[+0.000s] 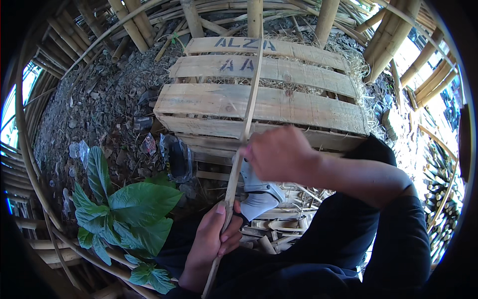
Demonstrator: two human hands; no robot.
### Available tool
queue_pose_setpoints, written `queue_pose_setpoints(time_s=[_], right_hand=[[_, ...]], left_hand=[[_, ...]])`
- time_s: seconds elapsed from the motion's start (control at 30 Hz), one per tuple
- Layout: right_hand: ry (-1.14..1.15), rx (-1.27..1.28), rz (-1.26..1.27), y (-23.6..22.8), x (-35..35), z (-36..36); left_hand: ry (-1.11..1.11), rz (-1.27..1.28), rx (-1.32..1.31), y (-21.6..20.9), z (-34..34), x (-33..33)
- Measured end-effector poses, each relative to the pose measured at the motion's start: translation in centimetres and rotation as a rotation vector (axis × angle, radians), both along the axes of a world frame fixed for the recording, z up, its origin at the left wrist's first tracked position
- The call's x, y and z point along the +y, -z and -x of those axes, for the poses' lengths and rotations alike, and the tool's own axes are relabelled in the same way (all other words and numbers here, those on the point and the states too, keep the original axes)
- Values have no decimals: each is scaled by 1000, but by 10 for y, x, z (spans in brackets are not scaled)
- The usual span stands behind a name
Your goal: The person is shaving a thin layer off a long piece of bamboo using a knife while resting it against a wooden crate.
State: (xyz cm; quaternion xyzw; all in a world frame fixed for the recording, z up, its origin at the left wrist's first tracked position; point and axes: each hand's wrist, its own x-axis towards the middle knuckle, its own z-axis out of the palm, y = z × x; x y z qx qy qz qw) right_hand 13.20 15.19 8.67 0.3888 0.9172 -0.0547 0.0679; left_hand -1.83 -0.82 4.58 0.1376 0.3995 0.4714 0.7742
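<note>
A long, pale bamboo strip (255, 84) slants from the top of the view down to my lap. My left hand (216, 231) is wrapped round its lower part. Higher up, my right hand (281, 153) is closed in a fist against the strip, slightly smeared by motion. Something small and pinkish shows at its fingers, but I cannot make out what it holds. Beyond both hands lies a slatted wooden crate (209, 99) with dark lettering on its slats. Under the strip, between my hands, a light grey shoe (261, 192) partly shows.
A broad-leafed green plant (142, 204) grows at the left. Bamboo posts (254, 20) and poles fence the far side. Cut bamboo pieces (281, 224) lie beneath my legs, and a stack of thin canes (438, 184) lies at the right. Crumpled dark plastic (178, 159) lies beside the crate.
</note>
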Motion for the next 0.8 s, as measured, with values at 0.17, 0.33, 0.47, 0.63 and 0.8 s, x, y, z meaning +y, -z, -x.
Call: queue_pose_setpoints(time_s=[0.17, 0.33, 0.47, 0.63, 0.8], right_hand=[[66, -47, -111, -4, 37, -8], [152, 176, -47, 8, 44, -22], [353, 437, 421, 11, 22, -15], [429, 553, 609, 27, 24, -16], [403, 612, 592, 45, 16, -11]], left_hand=[[4, -2, 24, -3, -2, -2], [124, -84, -6, 9, 2, 1], [317, -279, 96, 34, 6, 6], [563, -281, 1, 50, 22, 17], [523, -344, 21, 67, 25, 27]])
